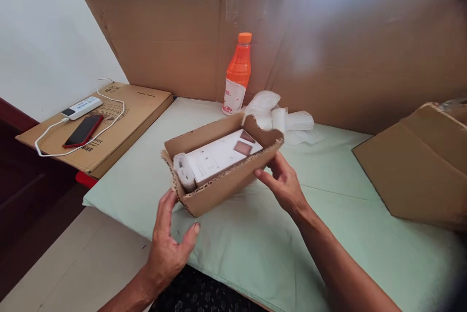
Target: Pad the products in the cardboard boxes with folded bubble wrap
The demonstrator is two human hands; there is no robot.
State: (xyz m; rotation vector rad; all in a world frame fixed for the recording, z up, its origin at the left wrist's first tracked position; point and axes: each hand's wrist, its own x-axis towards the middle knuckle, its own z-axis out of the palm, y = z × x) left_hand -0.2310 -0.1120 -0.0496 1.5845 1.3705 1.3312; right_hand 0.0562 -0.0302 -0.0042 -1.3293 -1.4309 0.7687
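An open-topped cardboard box (pixel 219 186) with rough cut edges is tilted over the pale green surface. Inside it lies a white carton (pixel 215 155) with brown squares printed at one end. A roll of clear bubble wrap (pixel 184 172) is tucked against the box's left end. My right hand (pixel 282 184) grips the box's right end, thumb on the front wall and fingers partly hidden beneath. At the near left corner, my left hand (pixel 170 234) has its fingertips against the box, while its thumb is spread wide and free of it.
Behind the box stand an orange bottle (pixel 238 76) and crumpled white wrapping (pixel 292 120). On the left, a flat carton (pixel 146 120) carries a red phone (pixel 83 130) and a cabled white power bank (pixel 82 108). Another cardboard box (pixel 408 166) sits at right, before a tall cardboard wall (pixel 175 35).
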